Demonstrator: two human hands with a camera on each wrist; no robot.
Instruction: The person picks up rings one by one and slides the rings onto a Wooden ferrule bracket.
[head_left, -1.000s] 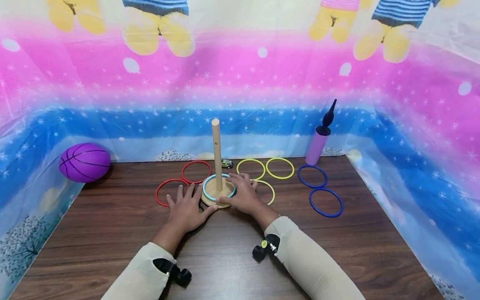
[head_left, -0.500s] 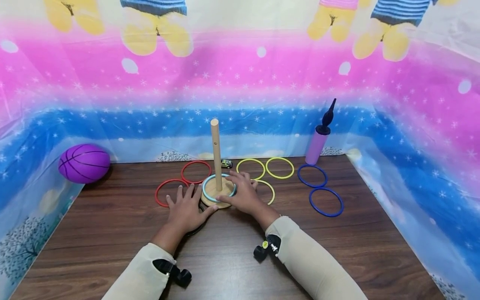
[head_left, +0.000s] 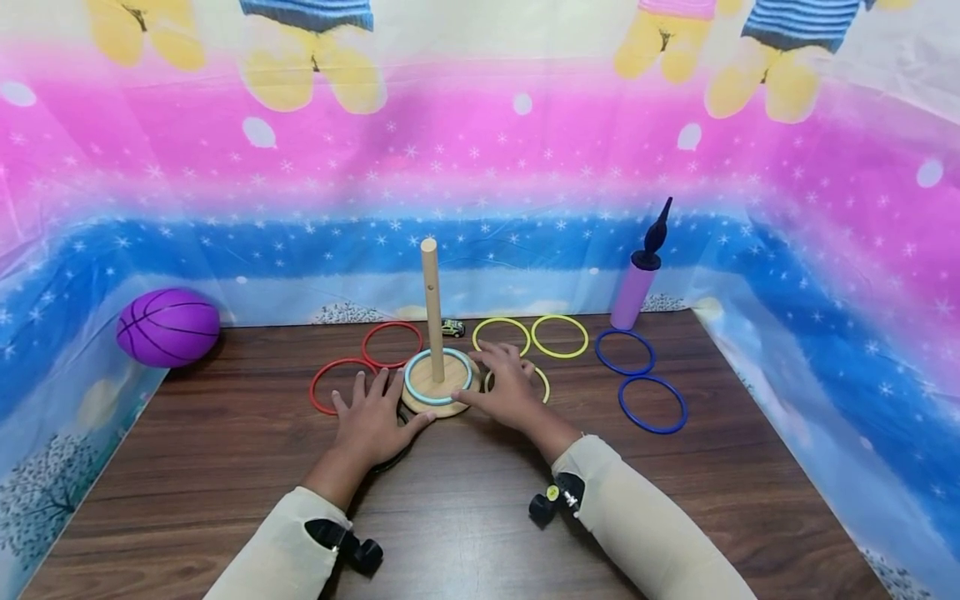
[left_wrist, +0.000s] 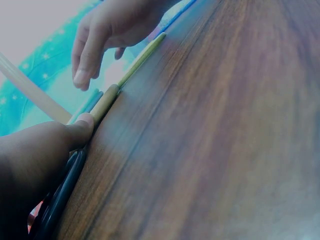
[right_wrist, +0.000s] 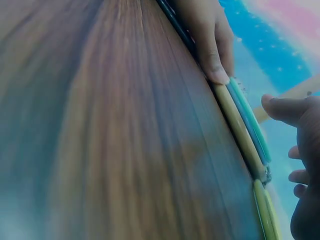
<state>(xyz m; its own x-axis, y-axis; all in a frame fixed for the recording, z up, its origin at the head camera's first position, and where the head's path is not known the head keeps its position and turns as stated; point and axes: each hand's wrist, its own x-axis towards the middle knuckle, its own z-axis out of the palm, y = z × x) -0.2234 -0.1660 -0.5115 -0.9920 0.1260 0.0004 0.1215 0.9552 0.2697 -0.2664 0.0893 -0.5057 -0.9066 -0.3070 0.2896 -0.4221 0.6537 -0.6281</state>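
Observation:
A wooden peg (head_left: 432, 312) stands upright on its round wooden base (head_left: 417, 405), and a light blue ring (head_left: 438, 402) lies around its foot. My left hand (head_left: 371, 425) spreads its fingers at the base's left side, thumb touching the base edge in the left wrist view. Under that hand, black rings (left_wrist: 62, 195) lie partly hidden. To the right of the base, my right hand (head_left: 510, 392) hovers with loosely bent fingers and holds nothing. In the right wrist view a gap shows between its thumb and the light blue ring.
Two red rings (head_left: 312, 386) lie left of the peg. Yellow rings (head_left: 560, 317) and two blue rings (head_left: 652, 432) lie to the right. Behind are a toy car (head_left: 453, 327) and a purple pump (head_left: 633, 296). A purple ball (head_left: 168, 327) sits at the table's left edge.
My right hand has let go of the light blue ring and moved right, away from the base. My left hand and the ring have stayed in place.

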